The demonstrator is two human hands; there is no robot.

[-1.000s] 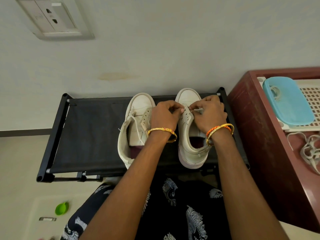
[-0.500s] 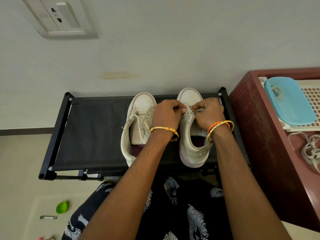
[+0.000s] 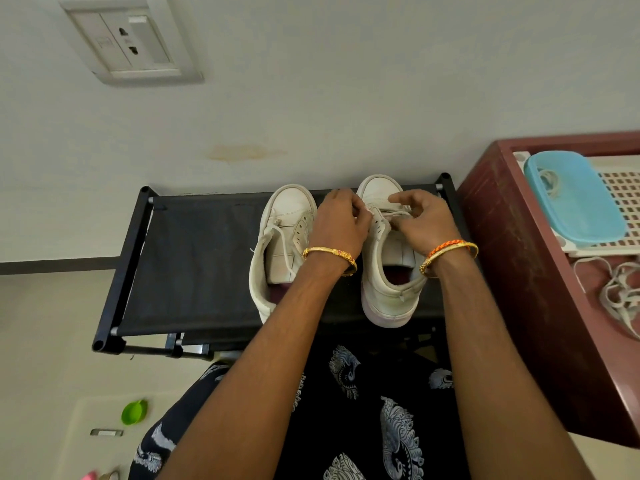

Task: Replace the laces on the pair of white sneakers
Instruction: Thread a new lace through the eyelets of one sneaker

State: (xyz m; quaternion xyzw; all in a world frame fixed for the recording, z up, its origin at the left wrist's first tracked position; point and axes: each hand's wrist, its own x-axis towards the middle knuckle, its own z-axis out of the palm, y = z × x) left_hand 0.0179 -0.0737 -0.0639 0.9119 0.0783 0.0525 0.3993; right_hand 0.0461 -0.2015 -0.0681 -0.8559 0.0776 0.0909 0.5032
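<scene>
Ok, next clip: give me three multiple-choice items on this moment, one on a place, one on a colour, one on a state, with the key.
1. Where do the two white sneakers stand?
A. on the black rack
B. on the maroon table
C. on the floor

2. What colour is the lidded container on the white tray?
A. green
B. light blue
C. red

3. What are the hands doing?
A. both resting flat on the rack
B. both working at the lace on the right sneaker
C. one lifting the left sneaker

Key:
1 A, the left sneaker and right sneaker both sit on the black rack.
2 B, the container on the white tray is light blue.
3 B, the left hand and right hand are both curled at the lace near that shoe's toe.
</scene>
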